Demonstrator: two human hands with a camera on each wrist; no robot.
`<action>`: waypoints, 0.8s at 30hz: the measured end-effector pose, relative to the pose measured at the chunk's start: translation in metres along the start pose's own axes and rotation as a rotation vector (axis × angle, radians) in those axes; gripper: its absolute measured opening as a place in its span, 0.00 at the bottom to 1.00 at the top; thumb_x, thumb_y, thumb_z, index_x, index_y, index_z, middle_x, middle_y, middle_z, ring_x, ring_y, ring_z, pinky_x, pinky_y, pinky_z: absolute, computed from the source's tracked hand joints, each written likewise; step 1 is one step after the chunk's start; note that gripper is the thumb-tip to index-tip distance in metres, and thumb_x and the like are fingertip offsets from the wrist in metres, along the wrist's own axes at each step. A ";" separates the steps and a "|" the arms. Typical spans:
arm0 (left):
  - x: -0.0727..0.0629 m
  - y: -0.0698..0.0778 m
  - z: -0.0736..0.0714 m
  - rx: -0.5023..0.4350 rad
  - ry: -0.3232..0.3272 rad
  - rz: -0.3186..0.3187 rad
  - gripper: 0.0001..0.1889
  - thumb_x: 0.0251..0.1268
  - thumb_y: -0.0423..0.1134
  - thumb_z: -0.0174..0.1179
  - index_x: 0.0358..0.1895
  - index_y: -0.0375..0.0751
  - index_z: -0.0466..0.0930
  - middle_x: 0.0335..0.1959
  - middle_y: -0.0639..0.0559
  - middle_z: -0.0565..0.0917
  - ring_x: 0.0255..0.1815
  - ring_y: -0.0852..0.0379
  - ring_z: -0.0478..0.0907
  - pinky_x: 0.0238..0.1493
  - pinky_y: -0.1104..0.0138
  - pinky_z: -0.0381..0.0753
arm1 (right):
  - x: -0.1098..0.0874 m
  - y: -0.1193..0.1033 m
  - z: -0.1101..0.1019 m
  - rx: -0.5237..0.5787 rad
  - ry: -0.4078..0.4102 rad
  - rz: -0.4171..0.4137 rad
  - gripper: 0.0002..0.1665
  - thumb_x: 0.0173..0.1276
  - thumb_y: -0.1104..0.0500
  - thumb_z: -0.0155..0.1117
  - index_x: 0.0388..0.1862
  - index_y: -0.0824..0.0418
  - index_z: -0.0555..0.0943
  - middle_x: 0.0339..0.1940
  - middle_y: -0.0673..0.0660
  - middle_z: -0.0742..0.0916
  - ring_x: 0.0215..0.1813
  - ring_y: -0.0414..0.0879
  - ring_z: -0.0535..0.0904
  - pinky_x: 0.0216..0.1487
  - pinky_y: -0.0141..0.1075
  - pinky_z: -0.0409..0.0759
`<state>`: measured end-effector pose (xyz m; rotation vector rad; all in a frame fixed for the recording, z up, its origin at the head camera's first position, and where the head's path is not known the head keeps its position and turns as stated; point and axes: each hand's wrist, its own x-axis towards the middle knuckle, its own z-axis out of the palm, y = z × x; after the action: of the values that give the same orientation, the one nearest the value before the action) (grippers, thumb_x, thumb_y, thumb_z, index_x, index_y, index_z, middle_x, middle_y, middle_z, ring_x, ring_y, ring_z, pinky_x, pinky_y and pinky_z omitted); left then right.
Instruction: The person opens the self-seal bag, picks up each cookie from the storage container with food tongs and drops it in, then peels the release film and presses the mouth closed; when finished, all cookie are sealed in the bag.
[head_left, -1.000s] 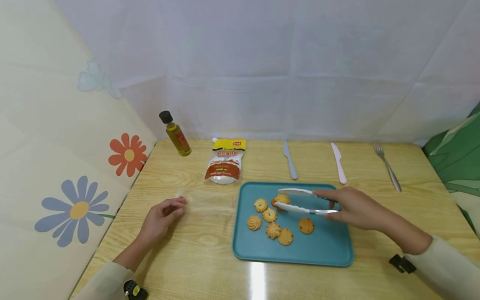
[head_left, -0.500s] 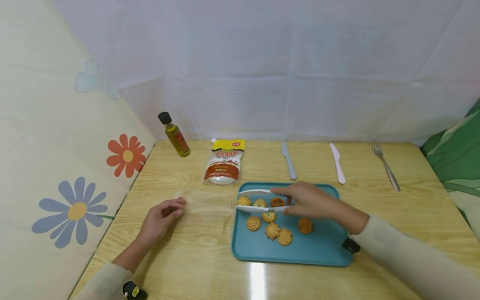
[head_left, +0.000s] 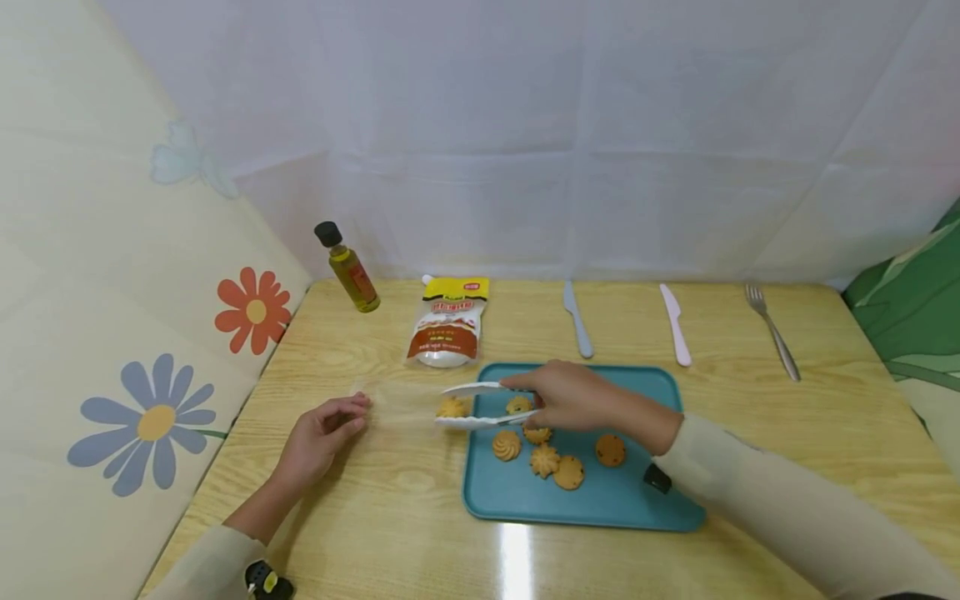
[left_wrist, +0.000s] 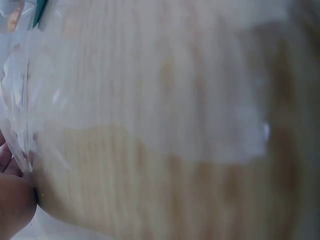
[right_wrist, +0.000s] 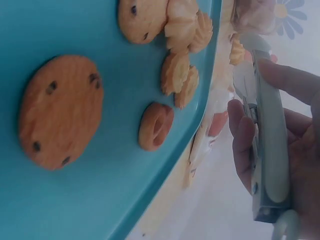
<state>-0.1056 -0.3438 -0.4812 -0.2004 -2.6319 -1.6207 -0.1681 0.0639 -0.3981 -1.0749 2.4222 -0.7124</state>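
I am holding smooth tongs (right_wrist: 270, 135) and a thin, shiny, clear plastic bag (head_left: 405, 406). The wooden surface (head_left: 375, 517) is gleaming, the fork (head_left: 774, 333) is looking metal, and the cookies (head_left: 545, 460) are looking rough.

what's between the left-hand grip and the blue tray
In the head view, a clear plastic bag lies there, plus a cookie held in the tongs; whether the cookie is over or inside the bag isn't clear.

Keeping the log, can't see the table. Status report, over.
Left hand pinches clear bag. Right hand grips tongs. Cookie between the tongs, beyond left edge of tray. Nothing seen in the way.
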 end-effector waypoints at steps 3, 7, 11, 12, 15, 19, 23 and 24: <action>0.001 -0.001 0.000 0.000 0.004 0.011 0.08 0.75 0.29 0.60 0.48 0.26 0.83 0.61 0.26 0.80 0.63 0.80 0.71 0.63 0.85 0.69 | 0.005 -0.004 0.002 -0.023 -0.007 -0.011 0.38 0.69 0.56 0.73 0.77 0.54 0.72 0.28 0.46 0.86 0.24 0.38 0.76 0.25 0.33 0.76; 0.002 -0.001 0.000 -0.002 0.001 0.011 0.08 0.75 0.29 0.60 0.48 0.26 0.83 0.61 0.26 0.80 0.63 0.79 0.72 0.63 0.85 0.69 | 0.014 -0.008 0.005 -0.031 -0.013 -0.024 0.38 0.70 0.56 0.73 0.77 0.54 0.72 0.29 0.47 0.86 0.24 0.38 0.76 0.25 0.33 0.76; 0.002 -0.002 0.000 0.003 0.000 0.004 0.08 0.76 0.29 0.60 0.48 0.27 0.83 0.61 0.27 0.80 0.63 0.80 0.71 0.63 0.85 0.69 | 0.026 -0.012 0.008 -0.037 -0.028 -0.043 0.38 0.70 0.56 0.73 0.77 0.56 0.72 0.28 0.47 0.85 0.24 0.38 0.75 0.26 0.33 0.75; 0.001 -0.002 0.000 0.006 0.001 0.004 0.08 0.76 0.30 0.60 0.48 0.26 0.83 0.61 0.27 0.80 0.63 0.80 0.71 0.63 0.85 0.69 | 0.029 -0.013 0.009 -0.043 -0.032 -0.049 0.38 0.70 0.56 0.73 0.77 0.56 0.72 0.28 0.47 0.85 0.24 0.38 0.75 0.26 0.33 0.75; 0.001 -0.001 0.000 0.013 0.002 0.007 0.08 0.75 0.29 0.60 0.48 0.26 0.83 0.61 0.27 0.80 0.63 0.80 0.71 0.62 0.85 0.69 | 0.038 -0.016 0.013 -0.057 -0.035 -0.057 0.38 0.69 0.56 0.74 0.76 0.55 0.73 0.27 0.46 0.85 0.24 0.38 0.76 0.28 0.33 0.76; 0.000 0.000 0.001 0.019 0.002 0.009 0.07 0.75 0.28 0.60 0.48 0.26 0.83 0.61 0.26 0.80 0.63 0.80 0.72 0.62 0.85 0.69 | 0.048 -0.019 0.018 -0.064 -0.034 -0.048 0.39 0.69 0.55 0.75 0.77 0.54 0.72 0.26 0.45 0.85 0.25 0.38 0.76 0.29 0.34 0.76; 0.000 0.001 0.000 0.014 0.005 0.005 0.08 0.75 0.28 0.60 0.48 0.25 0.83 0.60 0.29 0.81 0.63 0.80 0.72 0.62 0.85 0.70 | 0.056 -0.022 0.022 -0.074 -0.038 -0.041 0.39 0.69 0.53 0.75 0.77 0.53 0.72 0.24 0.43 0.83 0.25 0.38 0.75 0.29 0.33 0.74; 0.000 0.001 0.000 0.011 0.006 0.007 0.08 0.75 0.28 0.60 0.47 0.24 0.83 0.60 0.30 0.82 0.62 0.80 0.72 0.62 0.84 0.70 | 0.058 -0.023 0.023 -0.081 -0.036 -0.044 0.39 0.69 0.53 0.75 0.77 0.53 0.72 0.23 0.43 0.82 0.24 0.38 0.74 0.29 0.33 0.74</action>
<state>-0.1057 -0.3434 -0.4801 -0.2031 -2.6325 -1.6012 -0.1791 -0.0005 -0.4113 -1.1658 2.4219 -0.6076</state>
